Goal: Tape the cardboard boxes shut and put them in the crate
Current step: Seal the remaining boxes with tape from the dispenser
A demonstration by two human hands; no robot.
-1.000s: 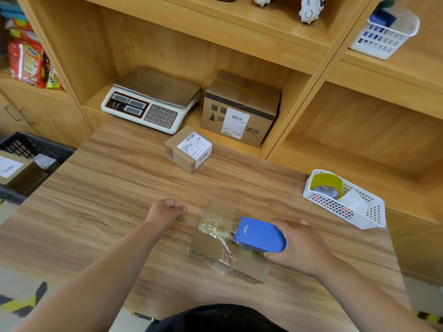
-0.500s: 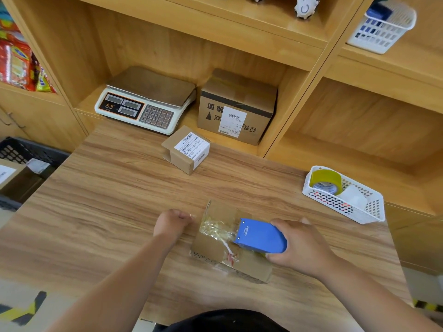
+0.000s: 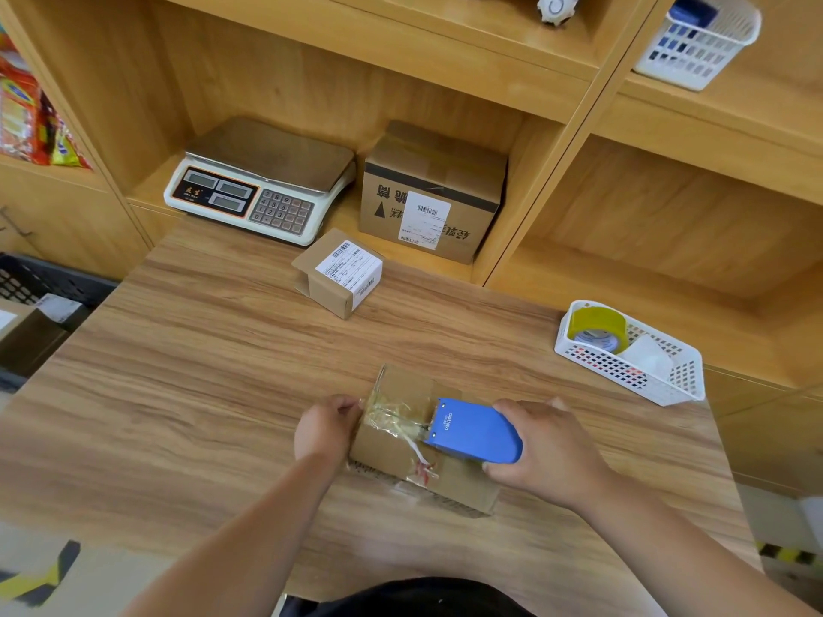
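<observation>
A small cardboard box [image 3: 392,447] lies on the wooden table [image 3: 200,394] in front of me, with crumpled clear tape across its top. My right hand [image 3: 547,452] grips a blue tape dispenser [image 3: 474,431] that rests on the box's top. My left hand [image 3: 327,427] is at the box's left end, its curled fingers and thumb holding that edge where the tape starts. A second small box [image 3: 338,273] with a white label sits farther back on the table. The black crate [image 3: 49,282] stands low at the left edge, with a box inside.
A white basket [image 3: 668,385] with a yellow tape roll [image 3: 596,327] sits on the table's right side. In the shelf behind are a weighing scale [image 3: 262,184] and a larger labelled box [image 3: 432,193]. Another white basket [image 3: 699,42] stands on an upper shelf.
My left hand has moved right across the table and now holds the box's left end. The right hand and dispenser stay on the box.
</observation>
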